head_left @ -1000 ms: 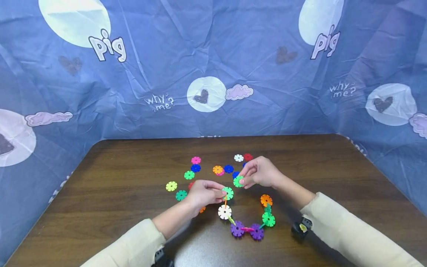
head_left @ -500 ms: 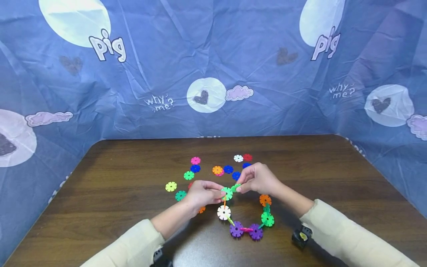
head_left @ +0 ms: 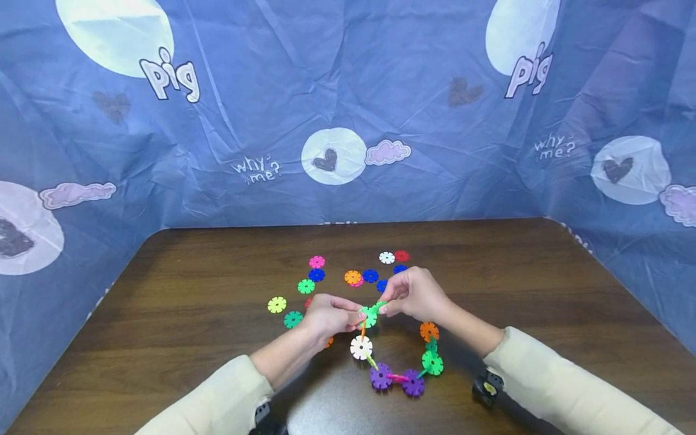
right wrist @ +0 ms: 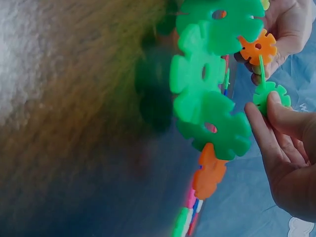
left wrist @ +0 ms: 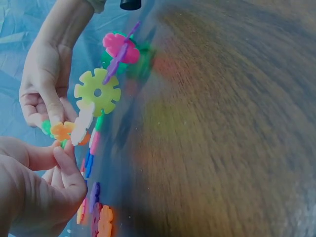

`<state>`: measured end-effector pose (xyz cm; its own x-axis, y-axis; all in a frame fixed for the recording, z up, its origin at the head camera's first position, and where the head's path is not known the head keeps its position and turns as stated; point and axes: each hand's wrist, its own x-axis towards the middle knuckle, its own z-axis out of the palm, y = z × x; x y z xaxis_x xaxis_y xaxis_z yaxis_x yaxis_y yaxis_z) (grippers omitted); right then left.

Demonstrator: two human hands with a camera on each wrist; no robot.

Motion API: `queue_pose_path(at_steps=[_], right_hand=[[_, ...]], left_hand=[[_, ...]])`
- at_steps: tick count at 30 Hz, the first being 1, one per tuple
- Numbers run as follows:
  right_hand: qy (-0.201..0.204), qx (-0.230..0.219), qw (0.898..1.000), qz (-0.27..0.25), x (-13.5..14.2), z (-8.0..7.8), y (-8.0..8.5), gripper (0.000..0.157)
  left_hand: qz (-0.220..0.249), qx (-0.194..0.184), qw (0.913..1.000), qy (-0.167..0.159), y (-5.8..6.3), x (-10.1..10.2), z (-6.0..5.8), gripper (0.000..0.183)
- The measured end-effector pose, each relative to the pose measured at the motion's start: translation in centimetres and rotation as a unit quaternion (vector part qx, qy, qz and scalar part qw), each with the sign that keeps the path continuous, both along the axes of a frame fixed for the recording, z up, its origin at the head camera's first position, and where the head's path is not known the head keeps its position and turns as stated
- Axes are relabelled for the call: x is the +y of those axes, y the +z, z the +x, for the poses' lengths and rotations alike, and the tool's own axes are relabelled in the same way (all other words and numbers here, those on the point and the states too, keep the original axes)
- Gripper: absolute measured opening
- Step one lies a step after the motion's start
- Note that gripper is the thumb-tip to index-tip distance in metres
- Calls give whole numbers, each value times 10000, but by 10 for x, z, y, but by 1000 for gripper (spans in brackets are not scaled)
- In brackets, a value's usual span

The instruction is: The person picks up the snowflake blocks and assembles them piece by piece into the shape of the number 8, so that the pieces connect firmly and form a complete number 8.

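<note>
My left hand pinches a green notched interlocking disc at one end of a curved chain of slotted discs. My right hand holds a second green disc between thumb and fingers, its edge meeting the first one at an angle. From the left hand's disc the chain runs down through an orange disc, a white disc and a yellow-green disc. Two purple discs joined by a pink one form the bottom. Green discs climb the right side to an orange end disc.
Loose discs lie on the brown table beyond and left of the hands, among them a yellow disc, a pink disc and a white disc. A blue printed cloth hangs behind the table.
My right hand has moved left and slightly down, bringing its green disc from apart to against the left hand's disc and turning it edge-on. My left hand keeps its grip nearly in place.
</note>
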<state>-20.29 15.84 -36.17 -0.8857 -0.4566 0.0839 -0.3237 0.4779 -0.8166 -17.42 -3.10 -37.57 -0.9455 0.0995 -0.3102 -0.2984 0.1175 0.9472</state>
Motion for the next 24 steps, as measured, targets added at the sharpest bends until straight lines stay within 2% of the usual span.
queue_pose_path(at_steps=[2,4,7,9,15,17,24], right_hand=[[-35,-113,9999,-71,-1,0,0,11],[-29,-458,9981,-411,-2,-2,-2,12],[-56,-999,9901,-980,-1,-3,-6,16],[-53,-1140,9859,-1223,-2,-3,-7,17],[80,-666,9938,-885,-5,-2,-8,14],[119,-642,9947,-790,-6,-3,-8,14],[583,34,9983,93,-3,-6,-5,11]], left_hand=[[25,-65,10000,36,-1,0,-1,18],[97,-96,9999,30,-2,-1,-2,19],[206,-142,9997,59,-2,-1,-3,20],[205,-136,9997,59,0,-2,-3,21],[179,-125,9997,58,0,-4,-2,21],[203,-108,9997,37,-1,-6,-2,21],[-106,46,9987,-493,-5,-13,0,21]])
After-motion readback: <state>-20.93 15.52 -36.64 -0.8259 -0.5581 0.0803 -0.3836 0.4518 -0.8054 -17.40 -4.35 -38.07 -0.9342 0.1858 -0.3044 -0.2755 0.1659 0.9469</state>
